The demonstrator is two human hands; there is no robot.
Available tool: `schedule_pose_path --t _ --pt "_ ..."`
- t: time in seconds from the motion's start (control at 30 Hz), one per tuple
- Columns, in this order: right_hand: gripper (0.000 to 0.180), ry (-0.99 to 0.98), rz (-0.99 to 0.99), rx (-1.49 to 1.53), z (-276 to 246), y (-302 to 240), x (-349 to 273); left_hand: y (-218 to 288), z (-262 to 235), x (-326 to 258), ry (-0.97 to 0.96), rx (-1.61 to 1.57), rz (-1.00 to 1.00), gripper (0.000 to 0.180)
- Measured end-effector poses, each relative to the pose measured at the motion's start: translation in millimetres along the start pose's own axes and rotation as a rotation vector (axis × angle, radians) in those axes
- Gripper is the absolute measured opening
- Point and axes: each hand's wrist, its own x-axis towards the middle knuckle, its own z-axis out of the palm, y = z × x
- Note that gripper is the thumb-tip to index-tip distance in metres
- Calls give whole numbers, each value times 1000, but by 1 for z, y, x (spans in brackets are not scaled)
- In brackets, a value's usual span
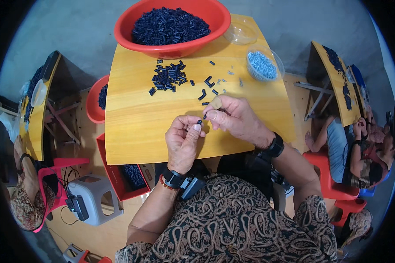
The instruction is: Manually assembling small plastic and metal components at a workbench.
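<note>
My left hand (183,139) is closed, pinching a small black plastic piece (200,122) between thumb and forefinger. Close beside it, my right hand (235,119) is closed too, its thumb and forefinger at a small dark bit (204,117); what exactly it grips is too small to tell. A tan finger cover (216,102) sits on a right fingertip. Just beyond the hands, several loose black pieces (209,81) lie on the yellow table (136,131). Farther left is a heap of the same black tubular pieces (169,77). Small silvery bits (241,82) are scattered to the right.
At the table's far edge stands a red basin (123,38) full of black pieces. A clear tub (262,65) of small silvery-blue parts is at the far right, near a clear lid (241,32). Red bins (114,171) stand left below. People work at side tables (344,87).
</note>
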Motion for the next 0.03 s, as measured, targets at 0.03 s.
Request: schedule_pose_path --t 0.03 --pt "13 12 25 -23 3 -2 -1 -1 0 1 -13 -5 -1 16"
